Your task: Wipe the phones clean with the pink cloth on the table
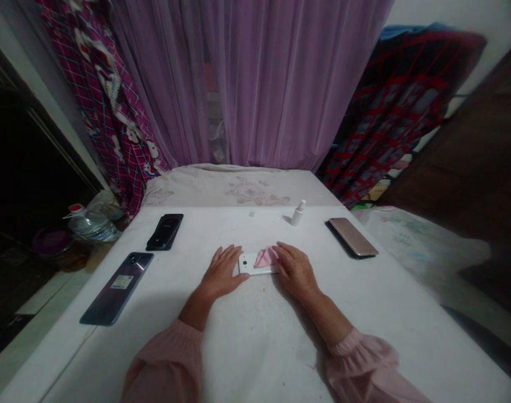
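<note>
A white smartphone (251,264) lies flat on the white table (255,330), just ahead of me, with a pink cloth (266,257) over its right end. My left hand (221,274) grips the phone's left end, its thumb along the lower edge. My right hand (295,271) sits on the cloth at the phone's right end, its fingers pressing down on it. Pink sleeves cover both forearms.
Several other phones lie on the table: a dark one (164,232), a purple one (116,288) and a gold one (353,237). A small white spray bottle (298,213) stands at the far edge. A bed and purple curtain lie beyond.
</note>
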Motion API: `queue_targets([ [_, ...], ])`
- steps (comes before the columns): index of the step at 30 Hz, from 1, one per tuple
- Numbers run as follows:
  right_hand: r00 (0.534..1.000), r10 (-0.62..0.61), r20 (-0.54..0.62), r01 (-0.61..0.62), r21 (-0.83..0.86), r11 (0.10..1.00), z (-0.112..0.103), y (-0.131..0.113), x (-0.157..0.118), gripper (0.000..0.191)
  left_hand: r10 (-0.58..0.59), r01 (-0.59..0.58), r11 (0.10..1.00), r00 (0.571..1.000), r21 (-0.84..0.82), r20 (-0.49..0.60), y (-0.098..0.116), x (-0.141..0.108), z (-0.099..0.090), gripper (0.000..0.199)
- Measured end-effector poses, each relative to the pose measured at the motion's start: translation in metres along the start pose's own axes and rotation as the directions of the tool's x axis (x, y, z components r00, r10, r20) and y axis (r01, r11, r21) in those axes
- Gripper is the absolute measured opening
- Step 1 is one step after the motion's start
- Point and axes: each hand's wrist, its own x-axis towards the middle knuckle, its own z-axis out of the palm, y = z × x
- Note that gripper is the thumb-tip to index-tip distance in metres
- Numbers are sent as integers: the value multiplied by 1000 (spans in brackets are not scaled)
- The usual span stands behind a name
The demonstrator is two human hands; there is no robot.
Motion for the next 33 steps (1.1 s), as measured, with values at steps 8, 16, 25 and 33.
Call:
queue_targets([
  [8,968,-166,189,188,-106,976,-13,-16,22,42,-22,22,1000,1000,19,12,4,0,-4,61],
  [16,967,-149,207,164,-59,985,-22,-11,32,13,-16,16,1000,1000,6,10,4,0,-4,63],
  [25,969,-244,-26,245,135,960,-7,-13,2,11,75,-89,994,974,-58,-214,12,-6,-5,56],
  [33,983,-179,-28,181,120,976,-9,-9,-14,10,224,-275,959,887,-73,-403,35,-4,-2,18],
])
